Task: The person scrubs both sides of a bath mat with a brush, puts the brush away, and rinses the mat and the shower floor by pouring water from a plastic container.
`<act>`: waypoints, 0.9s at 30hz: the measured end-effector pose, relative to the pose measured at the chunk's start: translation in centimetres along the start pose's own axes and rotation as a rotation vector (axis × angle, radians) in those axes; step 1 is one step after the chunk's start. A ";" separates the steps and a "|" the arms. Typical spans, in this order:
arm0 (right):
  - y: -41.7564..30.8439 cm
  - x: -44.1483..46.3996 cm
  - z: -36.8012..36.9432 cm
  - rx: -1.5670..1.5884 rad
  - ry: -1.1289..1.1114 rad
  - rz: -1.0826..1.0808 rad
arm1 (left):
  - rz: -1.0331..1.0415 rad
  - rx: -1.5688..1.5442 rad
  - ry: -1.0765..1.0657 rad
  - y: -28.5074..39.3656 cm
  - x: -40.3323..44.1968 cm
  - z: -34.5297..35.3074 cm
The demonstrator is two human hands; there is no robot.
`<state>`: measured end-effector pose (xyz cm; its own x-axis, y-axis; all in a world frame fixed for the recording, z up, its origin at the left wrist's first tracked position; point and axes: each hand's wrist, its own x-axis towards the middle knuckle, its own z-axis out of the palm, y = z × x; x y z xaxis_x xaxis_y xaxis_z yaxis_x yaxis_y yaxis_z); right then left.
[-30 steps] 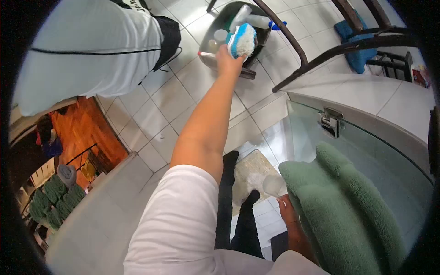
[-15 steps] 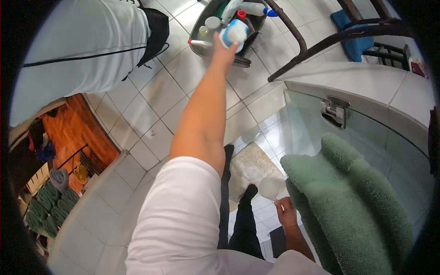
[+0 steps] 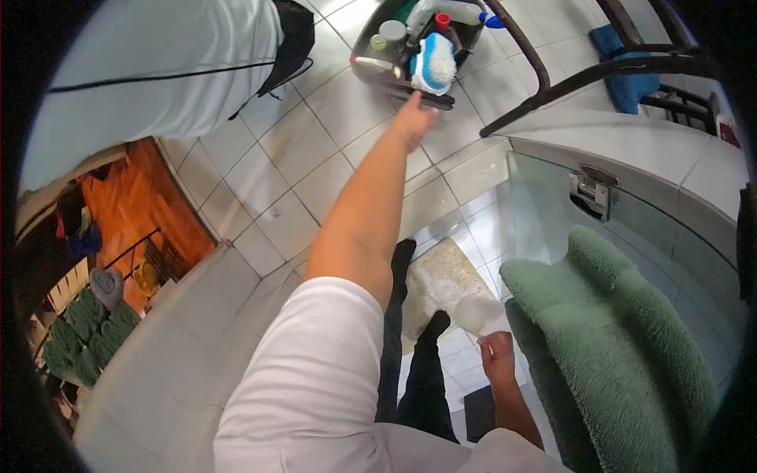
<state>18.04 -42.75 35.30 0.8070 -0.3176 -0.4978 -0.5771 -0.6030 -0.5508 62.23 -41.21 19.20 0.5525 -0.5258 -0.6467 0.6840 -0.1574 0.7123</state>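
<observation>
My left hand (image 3: pixel 415 122) reaches out on a straight arm, just short of the dark caddy (image 3: pixel 367 35). Its fingers are apart and hold nothing. Beyond the fingertips, a blue and white fluffy scrubbing pad (image 3: pixel 434 63) rests at the caddy's near edge, among several bottles and a red-capped one (image 3: pixel 442 20). Lower right, my right hand (image 3: pixel 497 356) is closed around the handle of a whitish, translucent round dipper (image 3: pixel 475 314). The dipper hangs above a pale, wet-looking mat (image 3: pixel 438 276) on the tiled floor, near my dark-clothed feet.
A green towel (image 3: pixel 607 331) drapes over the glass panel (image 3: pixel 544 189) on my right, by a metal hinge (image 3: pixel 593 193). Dark curved metal legs (image 3: pixel 520 102) stand beyond the ledge. White cloth (image 3: pixel 158 71) hangs upper left. A tiled wall (image 3: pixel 173 339) curves along the left.
My left hand has let go of the blue and white scrubbing pad, which now lies in the caddy, and has drawn back slightly. My right hand still holds the dipper.
</observation>
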 end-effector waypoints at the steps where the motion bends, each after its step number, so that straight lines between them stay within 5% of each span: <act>1: -0.2 0.1 0.0 0.000 -0.007 -0.007 | -0.041 0.029 -0.001 -0.9 -0.9 0.3; 10: -2.0 -0.4 1.5 -0.023 0.033 -0.132 | -0.250 0.498 -0.125 -11.4 -15.9 -0.7; 14: -1.3 -2.4 1.9 -0.051 0.004 -0.197 | -0.347 0.303 0.098 -17.2 -24.0 -5.0; 20: -0.2 -7.2 1.7 -0.087 -0.055 -0.261 | -0.435 0.487 0.345 -23.5 -36.0 -11.9; 27: 2.6 -14.0 0.6 -0.153 -0.016 -0.346 | -0.389 0.464 0.488 -25.9 -45.8 -11.6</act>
<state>5.15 -39.44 40.46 0.9483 -0.0651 -0.3106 -0.2440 -0.7753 -0.5825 24.76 -3.41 27.21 0.5349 0.0498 -0.8435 0.6615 -0.6458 0.3813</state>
